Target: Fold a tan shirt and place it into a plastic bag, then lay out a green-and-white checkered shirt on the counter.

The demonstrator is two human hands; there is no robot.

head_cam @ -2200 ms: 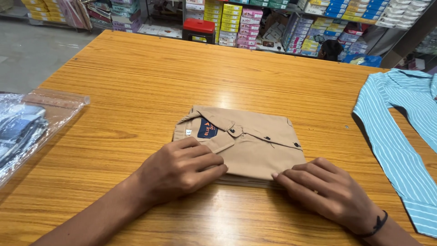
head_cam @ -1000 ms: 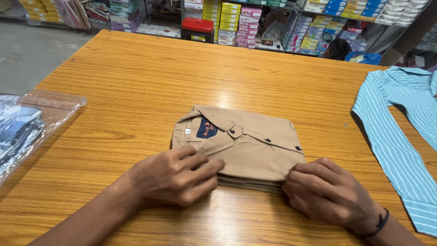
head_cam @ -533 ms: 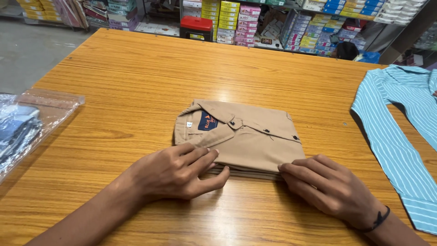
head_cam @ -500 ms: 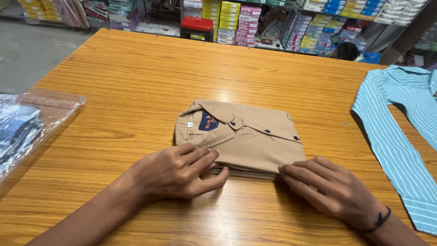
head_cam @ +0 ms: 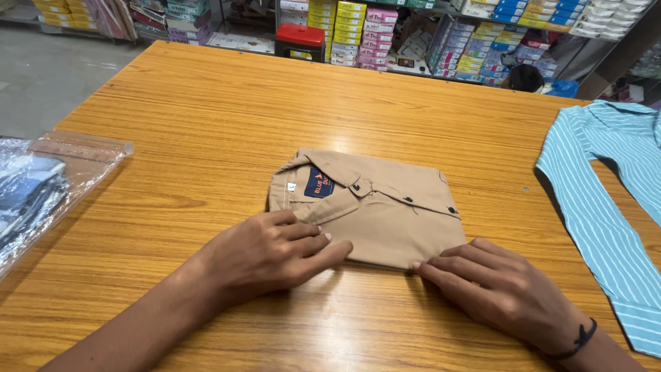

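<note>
Near the middle of the wooden table (head_cam: 206, 103) lies a folded tan shirt (head_cam: 375, 207), collar toward the far edge. Left hand (head_cam: 272, 251) rests flat, fingers spread, on its near left corner. Right hand (head_cam: 499, 289) presses loosely open fingertips against its near right corner, gripping nothing.

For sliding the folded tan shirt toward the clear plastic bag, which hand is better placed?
Probably the left hand: it lies flat on the folded tan shirt at its collar end, the side facing the clear plastic bag. The right hand only touches the opposite near corner.
</note>
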